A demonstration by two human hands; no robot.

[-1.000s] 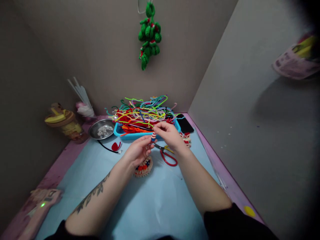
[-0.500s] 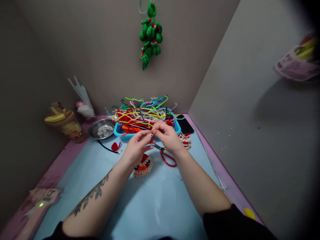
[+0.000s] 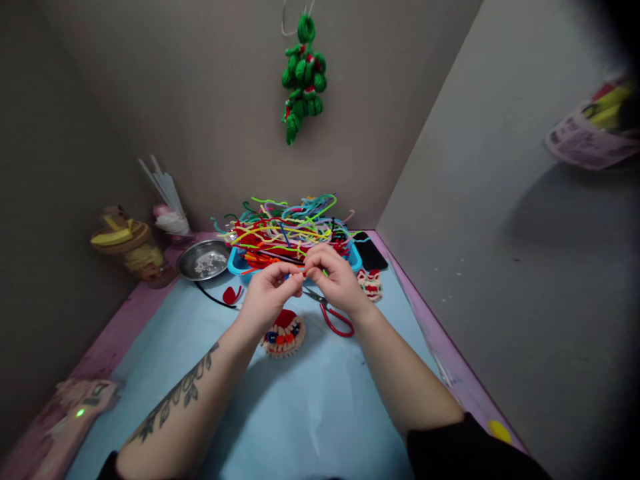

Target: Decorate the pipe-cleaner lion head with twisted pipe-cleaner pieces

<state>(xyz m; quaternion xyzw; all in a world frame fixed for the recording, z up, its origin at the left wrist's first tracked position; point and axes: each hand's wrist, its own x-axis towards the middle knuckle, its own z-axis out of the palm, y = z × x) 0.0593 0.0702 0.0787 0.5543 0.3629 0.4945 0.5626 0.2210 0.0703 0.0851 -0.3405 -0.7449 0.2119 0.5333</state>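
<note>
My left hand (image 3: 270, 293) and my right hand (image 3: 331, 277) meet fingertip to fingertip in front of the blue basket. Both are closed in a pinch. A tiny reddish bit shows between the fingertips, too small to name. Below the left hand lies a rounded piece made of pipe cleaners (image 3: 285, 337), cream with red, blue and orange. Scissors (image 3: 337, 323) with red handles rest on the mat under my right hand, their blades partly open. A second cream and red pipe-cleaner piece (image 3: 371, 285) lies beyond my right wrist.
The blue basket (image 3: 235, 263) overflows with coloured pipe cleaners (image 3: 290, 227). Left of it stand a metal bowl (image 3: 203, 260) with small pale bits, a red piece (image 3: 230, 295) and a decorated cup (image 3: 133, 247). A phone (image 3: 371, 252) lies right. A pink glue gun (image 3: 83, 427) sits front left.
My left hand's fingers have curled in closer, and its wrist has shifted slightly left, uncovering more of the rounded piece. The fingertips still meet at the same spot. The view has tilted slightly.
</note>
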